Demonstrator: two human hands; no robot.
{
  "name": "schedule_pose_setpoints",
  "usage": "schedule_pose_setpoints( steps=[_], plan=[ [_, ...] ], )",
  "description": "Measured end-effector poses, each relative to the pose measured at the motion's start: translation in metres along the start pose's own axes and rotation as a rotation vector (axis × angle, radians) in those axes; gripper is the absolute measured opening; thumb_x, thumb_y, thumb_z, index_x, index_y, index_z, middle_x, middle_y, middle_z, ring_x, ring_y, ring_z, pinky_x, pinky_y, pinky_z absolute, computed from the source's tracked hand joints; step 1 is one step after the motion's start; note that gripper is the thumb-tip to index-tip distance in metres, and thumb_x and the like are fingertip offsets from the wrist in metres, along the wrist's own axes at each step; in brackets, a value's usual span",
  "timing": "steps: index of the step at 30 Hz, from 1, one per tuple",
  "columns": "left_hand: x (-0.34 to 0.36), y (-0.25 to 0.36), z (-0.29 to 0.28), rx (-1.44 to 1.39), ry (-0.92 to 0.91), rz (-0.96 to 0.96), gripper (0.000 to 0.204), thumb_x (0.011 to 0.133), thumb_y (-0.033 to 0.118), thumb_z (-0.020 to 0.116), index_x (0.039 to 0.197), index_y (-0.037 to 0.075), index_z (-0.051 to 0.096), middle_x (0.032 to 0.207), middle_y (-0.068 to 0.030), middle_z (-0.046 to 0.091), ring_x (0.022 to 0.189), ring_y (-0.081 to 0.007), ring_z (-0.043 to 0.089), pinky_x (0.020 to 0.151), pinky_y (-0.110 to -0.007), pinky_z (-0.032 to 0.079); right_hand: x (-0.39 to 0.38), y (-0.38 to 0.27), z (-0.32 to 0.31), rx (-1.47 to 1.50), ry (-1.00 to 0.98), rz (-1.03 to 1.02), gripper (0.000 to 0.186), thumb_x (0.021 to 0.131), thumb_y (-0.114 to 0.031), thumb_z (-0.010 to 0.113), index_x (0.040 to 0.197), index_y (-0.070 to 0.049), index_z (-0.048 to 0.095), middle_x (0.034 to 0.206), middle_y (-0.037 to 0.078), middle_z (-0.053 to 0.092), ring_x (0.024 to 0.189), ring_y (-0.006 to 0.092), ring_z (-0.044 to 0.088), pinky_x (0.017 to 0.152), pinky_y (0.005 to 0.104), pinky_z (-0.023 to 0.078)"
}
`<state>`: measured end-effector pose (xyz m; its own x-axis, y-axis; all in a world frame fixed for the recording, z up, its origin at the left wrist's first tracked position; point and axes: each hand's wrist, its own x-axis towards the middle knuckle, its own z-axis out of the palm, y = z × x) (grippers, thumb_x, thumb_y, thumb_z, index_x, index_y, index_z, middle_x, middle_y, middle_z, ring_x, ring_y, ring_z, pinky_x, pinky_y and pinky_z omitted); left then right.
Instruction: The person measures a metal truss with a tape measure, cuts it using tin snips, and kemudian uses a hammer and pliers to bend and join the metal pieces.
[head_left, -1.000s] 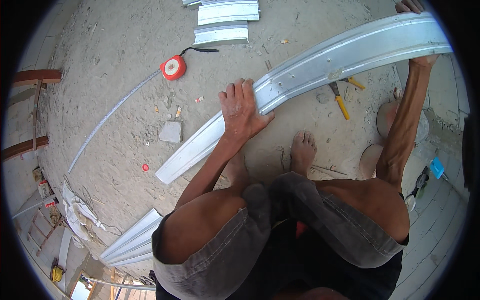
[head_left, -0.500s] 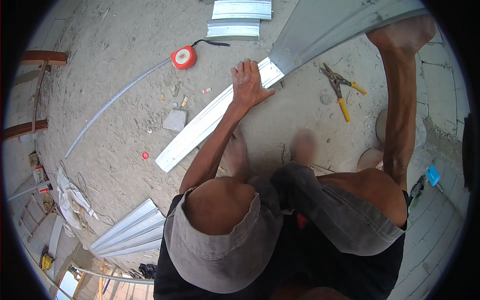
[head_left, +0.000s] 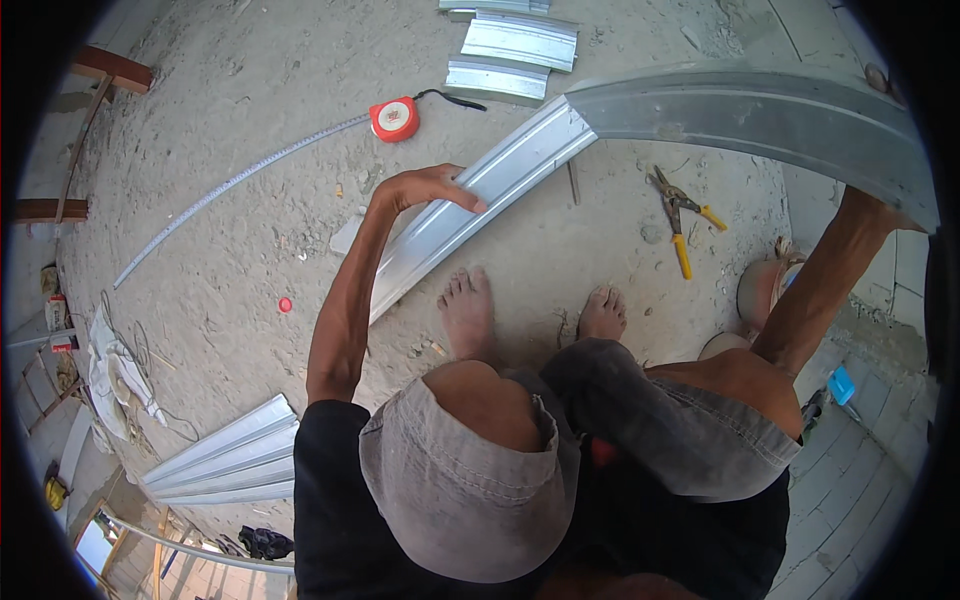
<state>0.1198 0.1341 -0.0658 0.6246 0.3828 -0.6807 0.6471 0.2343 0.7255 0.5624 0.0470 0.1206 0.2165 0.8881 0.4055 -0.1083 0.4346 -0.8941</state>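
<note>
A long galvanized metal profile (head_left: 485, 190) runs up from beside my feet and meets a raised, darker section (head_left: 750, 110) at a sharp corner. My left hand (head_left: 430, 187) grips the lower length from its left edge, thumb on top and fingers underneath out of sight. At the far right, my right hand (head_left: 885, 208) holds the raised end; the metal hides most of it, and fingertips show over the upper edge. Yellow-handled tin snips (head_left: 680, 215) lie on the ground right of the profile. A red tape measure (head_left: 394, 119) lies to its left, blade pulled out.
Short cut metal pieces (head_left: 520, 40) lie at the top. More long profiles (head_left: 225, 455) are stacked at lower left, near a white sack (head_left: 120, 370). A grey stone block (head_left: 346, 235) sits left of the profile. Block walls (head_left: 870, 480) stand on the right.
My right hand has swung the raised section outward to the right and down. My left hand has gone from lying on top of the profile to gripping its left edge, lower down.
</note>
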Motion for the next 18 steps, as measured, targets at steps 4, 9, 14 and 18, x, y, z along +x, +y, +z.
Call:
schedule_pose_setpoints(
  steps=[4, 9, 14, 18],
  plan=[
    [-0.002, -0.008, 0.005, -0.201, 0.075, 0.013, 0.075, 0.055, 0.034, 0.079, 0.116, -0.004, 0.056, 0.109, -0.0154, 0.059, 0.099, -0.0253, 0.056, 0.088, -0.033, 0.042, -0.029, -0.002, -0.05, -0.184, 0.171, 0.125, 0.045, 0.091, -0.037, 0.048, 0.12, -0.002, 0.051, 0.111, 0.016, 0.059, 0.1, 0.0306, 0.058, 0.084, 0.0413, 0.049],
    [-0.101, 0.03, 0.001, -0.383, 0.463, 0.287, 0.031, 0.056, 0.019, 0.071, 0.079, -0.001, 0.063, 0.07, -0.0048, 0.058, 0.062, -0.0136, 0.055, 0.059, -0.028, 0.044, -0.047, 0.035, -0.073, -0.226, 0.258, 0.255, 0.044, 0.09, -0.035, 0.049, 0.118, -0.001, 0.052, 0.112, 0.016, 0.06, 0.1, 0.0312, 0.059, 0.084, 0.0417, 0.049],
    [-0.16, 0.077, 0.022, -0.068, 0.786, 0.453, 0.015, 0.058, 0.01, 0.071, 0.068, 0.002, 0.062, 0.06, -0.0037, 0.058, 0.051, -0.0127, 0.052, 0.051, -0.026, 0.041, -0.071, 0.033, -0.068, -0.199, 0.216, 0.511, 0.042, 0.089, -0.032, 0.051, 0.117, -0.001, 0.054, 0.113, 0.016, 0.061, 0.1, 0.0318, 0.06, 0.085, 0.042, 0.048],
    [-0.171, 0.095, 0.032, 0.316, 1.106, 0.817, 0.019, 0.059, 0.007, 0.073, 0.061, 0.005, 0.054, 0.055, -0.0074, 0.051, 0.045, -0.0188, 0.047, 0.046, -0.029, 0.038, -0.084, -0.01, 0.036, -1.111, -0.883, 0.528, 0.036, 0.071, -0.013, 0.059, 0.104, 0.001, 0.06, 0.094, 0.017, 0.063, 0.088, 0.0302, 0.062, 0.078, 0.0385, 0.05]
  ],
)
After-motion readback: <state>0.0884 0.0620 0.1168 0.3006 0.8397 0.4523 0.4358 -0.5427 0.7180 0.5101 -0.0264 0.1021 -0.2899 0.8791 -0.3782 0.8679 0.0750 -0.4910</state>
